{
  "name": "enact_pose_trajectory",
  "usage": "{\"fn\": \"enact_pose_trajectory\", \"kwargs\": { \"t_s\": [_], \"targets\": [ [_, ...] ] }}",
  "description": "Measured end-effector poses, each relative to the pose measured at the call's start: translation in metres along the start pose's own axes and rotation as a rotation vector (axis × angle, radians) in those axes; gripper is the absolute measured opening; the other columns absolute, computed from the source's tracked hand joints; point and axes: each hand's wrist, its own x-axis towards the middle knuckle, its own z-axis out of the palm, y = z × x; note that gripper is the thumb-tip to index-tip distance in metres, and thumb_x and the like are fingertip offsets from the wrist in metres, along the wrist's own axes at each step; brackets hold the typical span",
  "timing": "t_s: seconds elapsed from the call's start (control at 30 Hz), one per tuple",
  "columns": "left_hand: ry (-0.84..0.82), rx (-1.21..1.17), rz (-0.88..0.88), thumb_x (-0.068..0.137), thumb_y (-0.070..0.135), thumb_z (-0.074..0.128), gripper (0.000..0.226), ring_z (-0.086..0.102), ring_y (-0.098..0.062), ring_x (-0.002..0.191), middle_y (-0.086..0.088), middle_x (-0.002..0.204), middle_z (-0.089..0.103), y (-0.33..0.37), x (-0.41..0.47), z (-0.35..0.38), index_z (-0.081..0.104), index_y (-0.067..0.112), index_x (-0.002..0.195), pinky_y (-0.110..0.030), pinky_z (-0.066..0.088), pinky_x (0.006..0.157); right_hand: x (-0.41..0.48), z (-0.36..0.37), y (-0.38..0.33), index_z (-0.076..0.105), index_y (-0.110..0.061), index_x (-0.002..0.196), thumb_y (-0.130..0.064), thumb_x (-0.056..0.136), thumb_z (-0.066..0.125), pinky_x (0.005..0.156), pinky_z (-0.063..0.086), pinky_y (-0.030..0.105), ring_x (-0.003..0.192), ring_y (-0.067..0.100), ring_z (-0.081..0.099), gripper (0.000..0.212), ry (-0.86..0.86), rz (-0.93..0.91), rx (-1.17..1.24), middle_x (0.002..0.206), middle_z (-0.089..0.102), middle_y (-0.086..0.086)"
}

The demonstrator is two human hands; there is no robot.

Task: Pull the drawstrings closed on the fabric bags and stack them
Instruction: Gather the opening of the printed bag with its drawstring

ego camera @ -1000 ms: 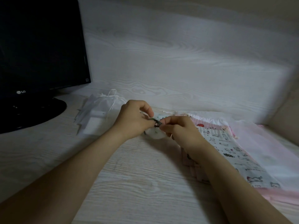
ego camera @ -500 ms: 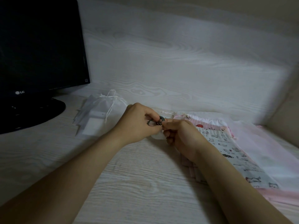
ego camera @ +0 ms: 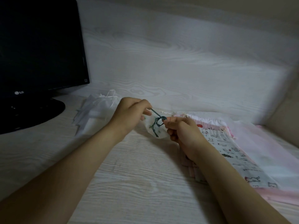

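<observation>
A small white fabric bag point(ego camera: 159, 132) with a dark green drawstring point(ego camera: 156, 125) hangs just above the desk between my hands. My left hand point(ego camera: 130, 115) pinches one end of the string, which runs taut up to its fingers. My right hand point(ego camera: 182, 131) grips the bag's gathered neck at the knot. A sheer white drawstring bag point(ego camera: 97, 110) lies behind my left wrist. To the right lie a cat-print bag point(ego camera: 229, 149) and a sheer pink bag point(ego camera: 265, 152), overlapping each other.
A black monitor point(ego camera: 38, 46) on a round stand point(ego camera: 32, 113) fills the left. The pale wood-grain desk point(ego camera: 137, 183) meets a wood-grain back panel point(ego camera: 178, 62). A beige wall rises at the far right.
My hands have drawn apart: the left pulled the green string up and to the left, and the small bag's neck and dangling cord ends have come into sight.
</observation>
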Motion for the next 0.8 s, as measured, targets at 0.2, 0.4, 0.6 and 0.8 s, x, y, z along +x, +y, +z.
{"fn": "enact_pose_trajectory", "kwargs": {
  "t_s": [0.2, 0.4, 0.6, 0.8],
  "targets": [
    [-0.132, -0.446, -0.135, 0.11, 0.021, 0.049, 0.067, 0.074, -0.029, 0.079, -0.01, 0.07, 0.065, 0.007, -0.002, 0.002, 0.058, 0.019, 0.043, -0.042, 0.06, 0.093, -0.005, 0.0, 0.0, 0.079, -0.003, 0.089, -0.006, 0.094, 0.072, 0.055, 0.044, 0.019, 0.056, 0.007, 0.058, 0.009, -0.042, -0.079, -0.079, 0.067, 0.068, 0.0],
    [-0.107, -0.418, -0.247, 0.108, 0.03, 0.049, 0.047, 0.021, -0.012, 0.051, 0.003, 0.063, 0.028, 0.003, 0.002, -0.003, 0.03, 0.027, 0.066, -0.03, 0.021, 0.055, -0.003, -0.003, 0.005, 0.082, -0.006, 0.098, -0.002, 0.091, 0.076, 0.066, 0.05, 0.01, 0.074, -0.002, 0.071, 0.01, -0.014, -0.235, -0.234, 0.086, 0.079, -0.005],
    [-0.109, -0.29, -0.329, 0.106, 0.026, 0.052, 0.047, 0.015, -0.011, 0.05, 0.004, 0.062, 0.023, 0.001, 0.001, -0.001, 0.03, 0.028, 0.064, -0.028, 0.012, 0.049, 0.002, -0.006, 0.008, 0.081, -0.014, 0.108, -0.011, 0.095, 0.073, 0.08, 0.056, 0.014, 0.088, 0.0, 0.073, 0.015, 0.049, -0.319, -0.496, 0.097, 0.078, -0.009],
    [-0.068, -0.268, -0.396, 0.102, 0.02, 0.058, 0.043, 0.015, -0.011, 0.047, 0.005, 0.059, 0.021, -0.002, 0.001, -0.002, 0.034, 0.026, 0.067, -0.023, 0.013, 0.041, 0.005, -0.002, 0.009, 0.082, -0.016, 0.097, -0.009, 0.094, 0.071, 0.069, 0.047, 0.004, 0.082, -0.007, 0.066, 0.013, 0.139, -0.418, -0.679, 0.088, 0.073, -0.015]
  ]
}}
